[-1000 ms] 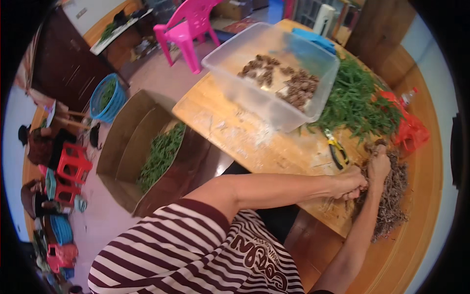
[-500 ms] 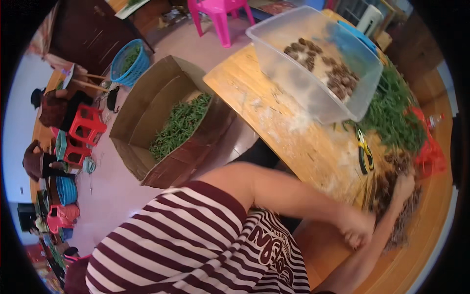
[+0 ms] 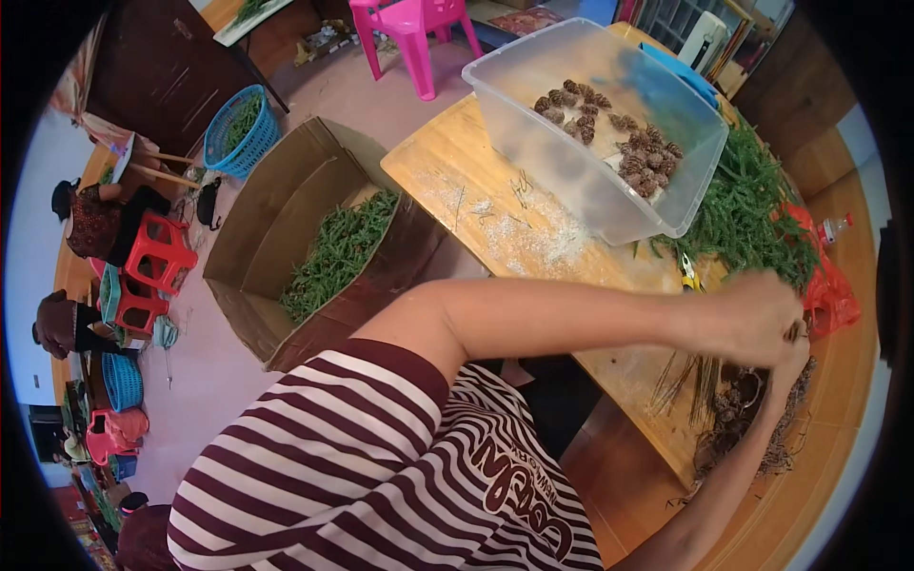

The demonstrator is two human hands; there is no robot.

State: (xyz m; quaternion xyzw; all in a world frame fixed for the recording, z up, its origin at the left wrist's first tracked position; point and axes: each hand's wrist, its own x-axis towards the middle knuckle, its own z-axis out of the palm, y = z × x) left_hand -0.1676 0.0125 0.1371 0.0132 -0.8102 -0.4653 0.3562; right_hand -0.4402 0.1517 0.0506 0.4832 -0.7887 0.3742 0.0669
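Small brown piece (image 3: 793, 332), cone-like, sits up between the two hands over the far right of the tabletop (image 3: 433, 157); too little of it shows to name it surely. Left hand (image 3: 750, 319) blurred, fingers curled in against the piece; cannot tell how tightly, or whether it truly has hold. Right hand (image 3: 788, 364) meets it from below, mostly covered by the left; its opening and grip cannot be told. Risk, as judged: a loose or off-centre pinch could let so small a piece slip into the tangled brown pile (image 3: 731, 404) below and be lost among like bits. The right forearm (image 3: 728, 476) crosses that pile, so a sideways sweep might snag stems or drag some off the edge. Thin loose stems (image 3: 678, 383) lie near the same edge, equally easy to knock. Yellow-and-black pliers (image 3: 687, 274) partly hidden behind the left hand. Farther out, containers: translucent bin (image 3: 562, 176) on the tabletop, pine cones (image 3: 651, 160) in two loose clusters inside; red plastic bag (image 3: 834, 297) beside heaped green sprigs (image 3: 747, 205), contents not visible; open cardboard box (image 3: 271, 224), cut greenery (image 3: 343, 249) within; blue basket (image 3: 259, 147) beyond, also holding greenery.
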